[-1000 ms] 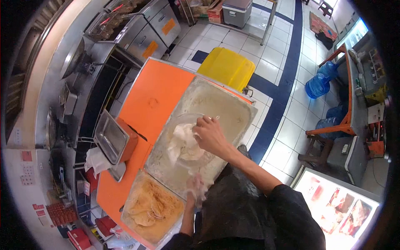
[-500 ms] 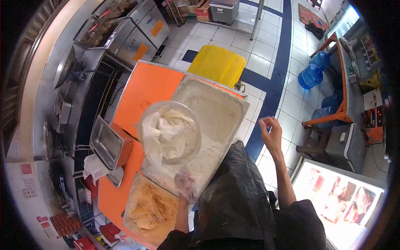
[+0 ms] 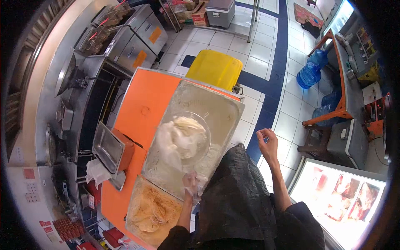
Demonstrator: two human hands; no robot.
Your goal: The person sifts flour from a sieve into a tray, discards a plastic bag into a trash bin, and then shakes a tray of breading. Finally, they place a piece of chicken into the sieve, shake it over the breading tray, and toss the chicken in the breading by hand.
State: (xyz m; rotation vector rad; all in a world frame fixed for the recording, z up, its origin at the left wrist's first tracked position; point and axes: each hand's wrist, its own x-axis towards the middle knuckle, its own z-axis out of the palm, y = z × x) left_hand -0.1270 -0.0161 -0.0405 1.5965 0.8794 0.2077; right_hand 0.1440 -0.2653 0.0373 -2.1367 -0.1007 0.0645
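Note:
My left hand, in a clear plastic glove, is closed at the near side of a round sieve, apparently on its handle, which is hidden. Pale floured pieces lie in the sieve, smeared by motion. It hangs over a large metal tray spread with white flour. My right hand is raised to the right of the tray, its fingers curled together with nothing visible in them.
A smaller tray of orange-brown coating with pieces in it adjoins the flour tray. On the orange tabletop sits a rectangular metal pan. A yellow bin stands beyond; a lit display case of meat is at right.
The sieve has shifted right and slightly toward me, and its contents have been tossed about. My left hand has moved slightly right; my right hand has dropped a little, its fingers more curled.

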